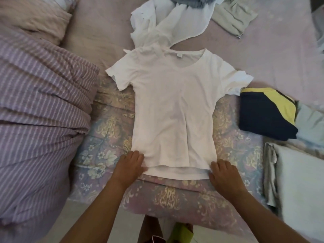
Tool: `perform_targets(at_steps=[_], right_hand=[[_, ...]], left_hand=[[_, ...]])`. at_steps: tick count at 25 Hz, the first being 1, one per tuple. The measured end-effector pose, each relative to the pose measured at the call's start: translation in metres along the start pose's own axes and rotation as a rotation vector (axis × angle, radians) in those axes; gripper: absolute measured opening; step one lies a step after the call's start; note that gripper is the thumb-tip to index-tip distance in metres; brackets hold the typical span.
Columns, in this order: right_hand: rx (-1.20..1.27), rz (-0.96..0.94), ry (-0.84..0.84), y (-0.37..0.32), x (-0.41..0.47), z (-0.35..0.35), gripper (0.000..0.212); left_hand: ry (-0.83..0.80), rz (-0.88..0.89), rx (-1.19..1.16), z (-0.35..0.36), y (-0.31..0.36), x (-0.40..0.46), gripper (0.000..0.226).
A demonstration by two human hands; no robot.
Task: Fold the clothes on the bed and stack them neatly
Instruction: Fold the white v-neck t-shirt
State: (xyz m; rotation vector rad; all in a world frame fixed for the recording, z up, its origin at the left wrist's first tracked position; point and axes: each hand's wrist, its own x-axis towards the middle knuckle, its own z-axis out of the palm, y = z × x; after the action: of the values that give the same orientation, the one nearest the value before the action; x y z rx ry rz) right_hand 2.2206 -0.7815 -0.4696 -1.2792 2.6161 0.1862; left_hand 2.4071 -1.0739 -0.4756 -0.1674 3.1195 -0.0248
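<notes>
A white V-neck T-shirt point(173, 109) lies spread flat, front up, on the floral bedspread point(105, 137), sleeves out and hem toward me. My left hand point(131, 163) rests with straight fingers on the hem's left corner. My right hand point(222, 172) sits at the hem's right corner, fingers bent, the corner pinched between thumb and fingers. A folded navy and yellow garment point(263, 116) lies to the right on a pale folded piece point(310, 123).
Unfolded white clothing point(168, 23) and a pale green garment point(233, 16) lie beyond the collar. A striped purple duvet point(40, 102) is bunched at the left. Folded grey-white fabric point(296, 181) sits at the right edge. My legs and the floor show below the bed.
</notes>
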Motion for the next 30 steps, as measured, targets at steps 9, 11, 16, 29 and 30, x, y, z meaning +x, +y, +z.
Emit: perform_targets(at_steps=[9, 11, 16, 29, 30], right_hand=[[-0.001, 0.044, -0.186, 0.002, 0.003, -0.02, 0.035], [-0.03, 0.048, -0.204, 0.0, 0.0, -0.021, 0.041], [0.172, 0.263, -0.239, 0.009, -0.001, -0.024, 0.019], [0.396, 0.348, -0.194, 0.004, -0.009, -0.009, 0.029], [0.452, 0.395, -0.185, 0.003, -0.007, -0.009, 0.031]], left_hand=[[-0.052, -0.106, -0.099, -0.014, -0.01, -0.014, 0.08], [-0.092, -0.21, -0.184, -0.011, -0.01, -0.021, 0.069], [0.028, -0.537, -0.33, -0.013, -0.011, -0.032, 0.037], [0.23, -0.146, -0.1, -0.002, -0.007, -0.035, 0.019], [0.215, -0.106, -0.048, -0.002, -0.01, -0.029, 0.023]])
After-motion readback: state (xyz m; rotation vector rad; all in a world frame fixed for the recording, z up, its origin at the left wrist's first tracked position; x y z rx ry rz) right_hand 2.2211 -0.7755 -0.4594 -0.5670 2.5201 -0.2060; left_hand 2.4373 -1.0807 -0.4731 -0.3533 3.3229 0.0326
